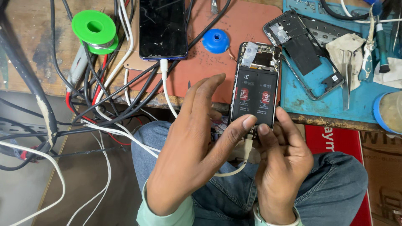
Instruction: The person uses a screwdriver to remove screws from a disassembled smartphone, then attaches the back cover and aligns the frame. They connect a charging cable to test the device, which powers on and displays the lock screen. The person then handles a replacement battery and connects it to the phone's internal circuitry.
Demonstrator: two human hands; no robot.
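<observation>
- Over the table's front edge, above my knees, my left grip (197,146) is spread wide, fingers fanned, only the thumb tip pressing the bottom end of the opened phone (255,90).
- My right grip (282,163) is narrow, thumb and forefinger pinched on the white cable (247,148) plugged into the phone's lower end.
- The phone lies back-off, black battery showing, on the orange mat (247,25).
- At the right edge, the blue mat (301,100) carries an empty phone frame (307,52), a cloth (349,46) and tweezers (346,79).
</observation>
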